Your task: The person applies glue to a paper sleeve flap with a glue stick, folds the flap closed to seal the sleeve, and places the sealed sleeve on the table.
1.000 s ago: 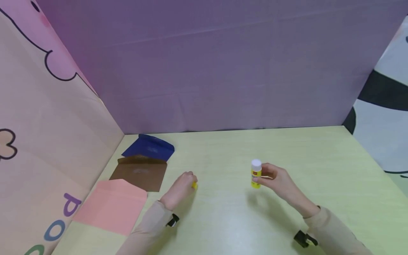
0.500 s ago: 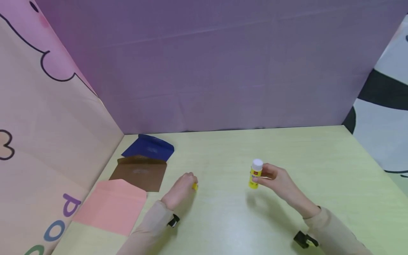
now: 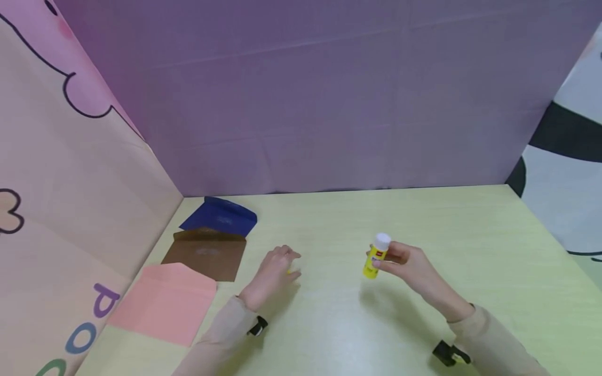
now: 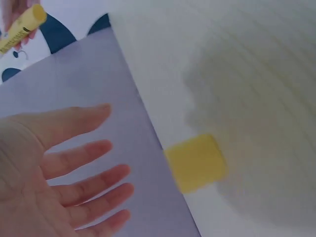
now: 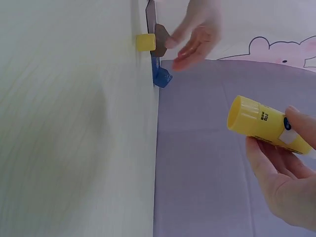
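My right hand [image 3: 416,271] holds a yellow glue stick [image 3: 375,257] above the table, tilted, its white end up. In the right wrist view, thumb and fingers pinch the barrel of the glue stick [image 5: 269,126], whose yellow end faces left. A short yellow cylinder, like a cap [image 4: 196,163], stands on the table. Beside it and apart from it, my left hand [image 3: 267,278] has its fingers spread and holds nothing, as the left wrist view shows. From the head, the left hand hides most of the cap.
Left of my left hand lie a pink envelope [image 3: 164,305], a brown envelope [image 3: 204,258] and a blue envelope [image 3: 218,216], flaps raised or unfolded. A purple backdrop [image 3: 329,104] rises behind the pale table [image 3: 329,334], with a printed panel on each side.
My left hand has let go of the yellow cap and spread its fingers. My right hand has tilted the glue stick further, its white top leaning right.
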A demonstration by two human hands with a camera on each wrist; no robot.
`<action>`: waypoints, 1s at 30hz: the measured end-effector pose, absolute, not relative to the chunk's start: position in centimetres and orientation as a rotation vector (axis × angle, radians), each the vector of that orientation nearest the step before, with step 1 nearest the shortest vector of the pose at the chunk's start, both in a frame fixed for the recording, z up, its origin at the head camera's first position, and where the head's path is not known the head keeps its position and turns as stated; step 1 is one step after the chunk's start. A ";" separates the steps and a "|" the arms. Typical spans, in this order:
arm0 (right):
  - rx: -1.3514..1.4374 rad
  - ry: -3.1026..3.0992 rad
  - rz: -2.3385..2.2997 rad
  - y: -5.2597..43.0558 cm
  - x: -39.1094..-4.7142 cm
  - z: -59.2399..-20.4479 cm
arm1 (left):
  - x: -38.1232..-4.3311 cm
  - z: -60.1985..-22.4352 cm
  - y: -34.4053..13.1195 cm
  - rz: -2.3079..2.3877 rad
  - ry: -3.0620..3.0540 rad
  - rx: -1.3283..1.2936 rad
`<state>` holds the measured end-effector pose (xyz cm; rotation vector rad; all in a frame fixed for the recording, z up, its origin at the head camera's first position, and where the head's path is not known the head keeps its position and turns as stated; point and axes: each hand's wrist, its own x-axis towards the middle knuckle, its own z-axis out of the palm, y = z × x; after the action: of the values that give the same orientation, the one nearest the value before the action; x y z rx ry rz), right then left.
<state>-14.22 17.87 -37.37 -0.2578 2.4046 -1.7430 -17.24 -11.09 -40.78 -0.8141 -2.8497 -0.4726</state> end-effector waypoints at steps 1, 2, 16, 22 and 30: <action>-0.261 2.391 -1.750 17.9 -14.2 -37.3 | -17.1 -40.5 -10.8 -0.533 -2.831 -0.814; -0.265 2.375 -1.758 17.8 -14.2 -37.3 | -16.9 -40.2 -10.5 -0.609 -2.819 -0.812; -0.315 2.175 -1.877 17.1 -14.0 -36.6 | -15.2 -38.4 -6.8 -1.655 -2.740 -0.719; -0.287 2.125 -1.886 17.0 -14.0 -36.6 | -15.1 -38.8 -6.1 -2.005 -2.702 -0.690; -0.325 2.031 -1.942 16.3 -14.2 -36.9 | -14.8 -39.4 -5.3 -2.597 -2.541 -0.550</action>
<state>-14.17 16.35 -36.91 -0.3250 2.0308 -1.9422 -14.80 -5.30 -39.36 -0.5502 -2.5414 -2.5972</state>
